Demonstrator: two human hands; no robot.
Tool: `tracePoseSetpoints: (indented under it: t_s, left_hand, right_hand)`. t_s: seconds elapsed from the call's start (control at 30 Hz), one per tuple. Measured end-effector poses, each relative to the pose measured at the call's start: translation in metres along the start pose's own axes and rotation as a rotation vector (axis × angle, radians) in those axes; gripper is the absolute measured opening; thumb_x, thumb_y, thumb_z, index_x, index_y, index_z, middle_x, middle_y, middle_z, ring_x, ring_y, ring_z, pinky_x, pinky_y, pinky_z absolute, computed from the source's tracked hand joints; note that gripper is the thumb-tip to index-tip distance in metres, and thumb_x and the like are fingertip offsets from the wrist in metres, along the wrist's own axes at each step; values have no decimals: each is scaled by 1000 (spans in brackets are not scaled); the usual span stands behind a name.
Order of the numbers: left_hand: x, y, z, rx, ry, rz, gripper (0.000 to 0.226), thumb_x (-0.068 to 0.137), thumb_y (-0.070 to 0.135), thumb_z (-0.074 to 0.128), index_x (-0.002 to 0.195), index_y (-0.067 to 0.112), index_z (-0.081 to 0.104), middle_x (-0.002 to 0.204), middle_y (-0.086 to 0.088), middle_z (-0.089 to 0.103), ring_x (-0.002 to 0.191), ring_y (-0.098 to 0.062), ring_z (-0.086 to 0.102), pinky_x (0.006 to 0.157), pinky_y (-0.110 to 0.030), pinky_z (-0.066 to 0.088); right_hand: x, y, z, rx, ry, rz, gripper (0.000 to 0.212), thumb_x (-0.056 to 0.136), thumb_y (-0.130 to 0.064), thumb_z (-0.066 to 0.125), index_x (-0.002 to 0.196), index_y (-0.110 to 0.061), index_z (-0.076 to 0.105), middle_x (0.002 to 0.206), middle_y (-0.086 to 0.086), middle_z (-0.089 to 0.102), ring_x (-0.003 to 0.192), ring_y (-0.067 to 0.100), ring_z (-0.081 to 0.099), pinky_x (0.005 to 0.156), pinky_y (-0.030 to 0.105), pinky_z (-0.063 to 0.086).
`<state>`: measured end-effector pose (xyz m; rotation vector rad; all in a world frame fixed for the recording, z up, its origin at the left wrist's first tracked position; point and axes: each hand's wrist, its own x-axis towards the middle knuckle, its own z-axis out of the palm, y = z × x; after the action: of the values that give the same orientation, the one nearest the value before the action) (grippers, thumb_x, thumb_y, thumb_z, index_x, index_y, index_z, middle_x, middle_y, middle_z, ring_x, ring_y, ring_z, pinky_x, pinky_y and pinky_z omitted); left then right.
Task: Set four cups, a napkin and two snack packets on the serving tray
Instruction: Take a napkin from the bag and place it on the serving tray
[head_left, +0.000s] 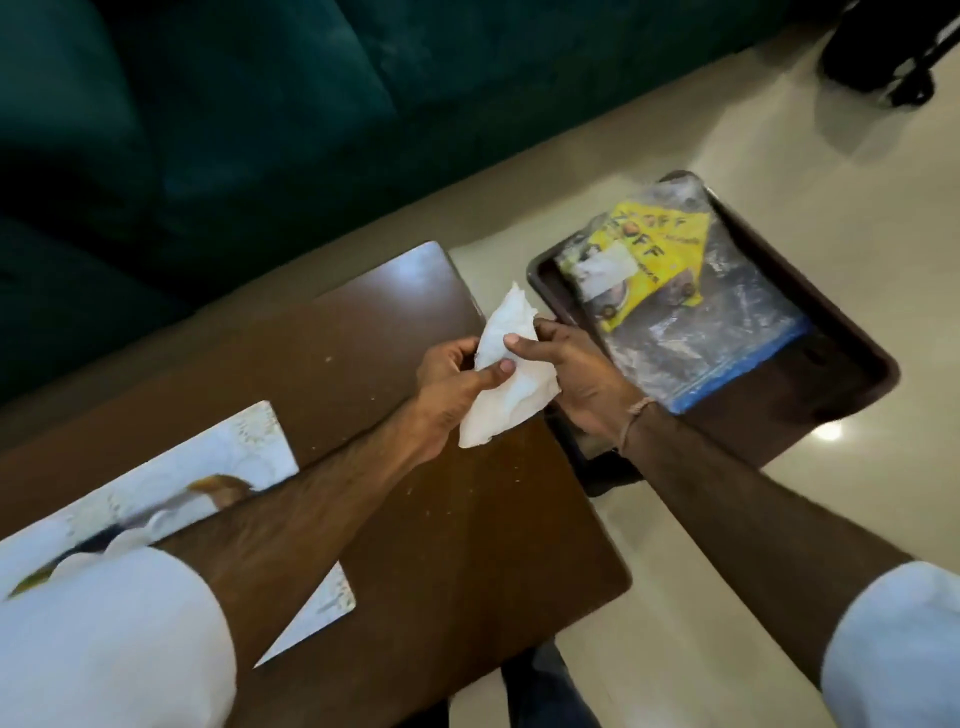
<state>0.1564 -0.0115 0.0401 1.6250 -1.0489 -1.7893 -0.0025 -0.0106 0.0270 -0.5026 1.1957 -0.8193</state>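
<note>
A white crumpled napkin (506, 371) is held between both hands over the right end of the brown table (363, 364). My left hand (447, 389) pinches its lower left side and my right hand (576, 379) grips its right edge. Just to the right stands a dark brown serving tray (841, 332). On the tray lie a yellow snack packet (649, 260) and a clear plastic packet with a blue strip (717, 343) under it. No cups are in view.
A white patterned flat box (156, 493) lies on the table's left part, partly under my left forearm. A dark green sofa (208, 130) runs behind the table. The tray rests over a glossy beige floor (779, 519). A dark object (883, 52) stands at the top right.
</note>
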Motion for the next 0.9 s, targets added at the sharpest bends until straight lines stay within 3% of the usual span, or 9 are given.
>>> tracePoseSetpoints:
  t_s: [0.2, 0.33, 0.4, 0.5, 0.6, 0.67, 0.73, 0.83, 0.9]
  left_hand:
    - [-36, -34, -99, -87, 174, -55, 23, 78, 26, 83, 97, 19, 72, 92, 5, 78, 78, -14, 76, 60, -35, 62]
    - [-64, -65, -157, -137, 291, -114, 26, 78, 28, 83, 99, 17, 73, 98, 0, 77, 88, -20, 75, 67, -33, 62]
    - [-80, -82, -184, -180, 357, -144, 29, 78, 30, 82, 101, 14, 73, 100, -4, 78, 90, -23, 75, 73, -36, 63]
    - [-107, -112, -223, -238, 455, -187, 30, 80, 32, 81, 100, 12, 72, 97, -6, 78, 78, -20, 76, 55, -28, 59]
    - [-130, -141, -252, -231, 553, -242, 29, 82, 30, 80, 99, 8, 73, 94, -9, 78, 73, -23, 76, 56, -37, 62]
    - [-143, -160, -266, -139, 584, -272, 27, 83, 29, 79, 92, 5, 72, 85, -15, 77, 60, -25, 74, 57, -43, 63]
    - [-152, -175, -272, 62, 606, -295, 28, 84, 31, 76, 92, 5, 71, 82, -9, 76, 52, -21, 71, 54, -37, 63]
    - [-165, -193, -271, 298, 580, -320, 32, 87, 34, 70, 107, 9, 69, 88, -7, 75, 55, -20, 73, 59, -37, 63]
    - [-171, -204, -266, 421, 568, -340, 39, 89, 40, 65, 113, 9, 68, 96, -10, 76, 69, -23, 75, 72, -41, 63]
  right_hand:
    - [21, 21, 104, -119, -8, 29, 34, 83, -8, 75, 116, -2, 67, 115, 16, 73, 105, 37, 70, 89, 50, 58]
    - [26, 49, 163, -245, -40, -6, 20, 85, -12, 74, 104, -11, 70, 102, 7, 76, 87, 25, 75, 74, 40, 62]
    - [29, 67, 190, -309, -59, -7, 20, 85, -14, 74, 104, -12, 69, 103, 7, 75, 88, 25, 74, 75, 40, 62]
    - [31, 101, 233, -401, -105, 30, 17, 85, -20, 75, 101, -17, 68, 107, 6, 75, 89, 22, 75, 74, 39, 63]
    - [31, 133, 264, -569, -84, 36, 20, 84, -29, 76, 99, -16, 70, 106, 4, 76, 90, 21, 75, 82, 43, 62]
    - [29, 152, 279, -764, -75, -27, 28, 85, -36, 74, 102, -15, 72, 103, 1, 76, 89, 18, 74, 81, 37, 61]
    - [26, 166, 287, -953, -98, -100, 30, 87, -39, 70, 103, -14, 71, 101, 2, 75, 90, 20, 72, 80, 34, 59]
    - [22, 186, 295, -1160, -133, -126, 40, 89, -41, 67, 114, -10, 66, 107, 10, 73, 98, 30, 68, 88, 44, 57]
    - [19, 196, 298, -1258, -129, -115, 46, 91, -43, 64, 124, -10, 61, 114, 13, 71, 104, 34, 65, 92, 46, 55]
